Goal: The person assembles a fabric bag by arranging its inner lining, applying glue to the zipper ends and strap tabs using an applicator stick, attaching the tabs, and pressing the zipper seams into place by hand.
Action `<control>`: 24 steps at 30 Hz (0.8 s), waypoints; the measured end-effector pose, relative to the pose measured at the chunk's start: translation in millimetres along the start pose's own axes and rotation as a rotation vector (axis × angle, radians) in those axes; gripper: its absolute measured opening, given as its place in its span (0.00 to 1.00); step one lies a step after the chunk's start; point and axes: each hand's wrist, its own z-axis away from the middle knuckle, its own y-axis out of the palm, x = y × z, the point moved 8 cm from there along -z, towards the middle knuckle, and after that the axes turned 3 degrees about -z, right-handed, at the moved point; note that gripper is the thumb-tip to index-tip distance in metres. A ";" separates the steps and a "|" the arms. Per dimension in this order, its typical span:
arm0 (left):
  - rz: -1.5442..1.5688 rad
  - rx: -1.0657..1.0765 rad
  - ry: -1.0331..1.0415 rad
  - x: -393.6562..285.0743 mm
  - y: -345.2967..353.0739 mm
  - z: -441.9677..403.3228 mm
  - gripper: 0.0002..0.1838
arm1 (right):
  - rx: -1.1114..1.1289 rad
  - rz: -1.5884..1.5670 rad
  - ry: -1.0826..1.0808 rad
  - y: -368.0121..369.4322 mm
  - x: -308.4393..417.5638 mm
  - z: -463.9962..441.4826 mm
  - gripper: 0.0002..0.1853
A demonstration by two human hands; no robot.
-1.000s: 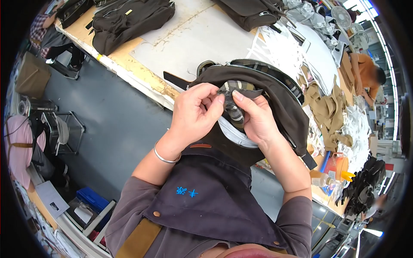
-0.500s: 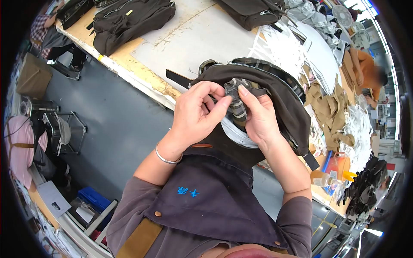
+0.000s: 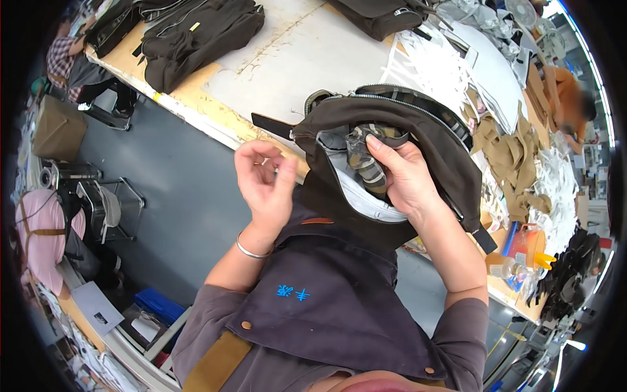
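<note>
A dark brown bag [image 3: 418, 124] lies at the near edge of the table, its opening toward me and its pale grey inside [image 3: 366, 201] showing. My right hand [image 3: 413, 179] grips a bunched piece of plaid lining [image 3: 367, 163] that is pulled out at the opening, thumb on top. Off to the left of the bag, apart from it, is my left hand [image 3: 264, 186]. Its fingers are curled, with thumb and fingertips drawn together; anything pinched there is too small to make out. A dark strap end [image 3: 271, 124] sticks out from the bag's left side.
More dark bags [image 3: 199, 42] lie along the far part of the table [image 3: 287, 65]. White strips [image 3: 428, 65] and tan fabric scraps [image 3: 503, 160] are piled right, near bottles [image 3: 509, 269]. Other people sit at left and stand at far right.
My left hand has let go of the lining and moved left, away from the bag. The right hand keeps its hold, and more of the pale inside shows.
</note>
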 end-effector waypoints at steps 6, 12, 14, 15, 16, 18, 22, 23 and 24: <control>-0.152 0.236 0.031 -0.9 27.5 -22.2 0.24 | -0.047 0.050 0.027 -2.4 -19.9 -6.0 0.12; 0.024 0.220 0.349 -48.2 42.2 -46.4 0.18 | 0.079 -0.067 0.168 20.0 -12.2 -1.9 0.16; 0.180 0.185 0.265 -32.6 48.1 -51.3 0.21 | 0.103 -0.065 0.165 30.0 -16.8 -7.7 0.16; 0.198 0.178 0.259 -30.6 48.6 -53.0 0.23 | 0.113 -0.064 0.162 32.1 -17.5 -10.3 0.16; 0.203 0.209 0.229 -28.9 50.8 -54.4 0.24 | 0.128 -0.099 0.202 31.1 -22.0 -13.6 0.15; 0.207 0.258 0.161 -25.5 52.1 -53.6 0.25 | 0.163 -0.085 0.258 26.7 -24.3 -17.6 0.15; 0.238 0.227 0.109 -24.0 52.3 -55.8 0.28 | 0.221 -0.120 0.244 35.4 -22.6 -17.5 0.16; 0.248 0.208 0.101 -24.3 52.8 -55.4 0.30 | 0.229 -0.141 0.239 37.3 -21.3 -17.2 0.17; 0.258 0.190 0.093 -24.2 52.9 -55.1 0.31 | 0.222 -0.149 0.245 38.0 -21.0 -17.7 0.17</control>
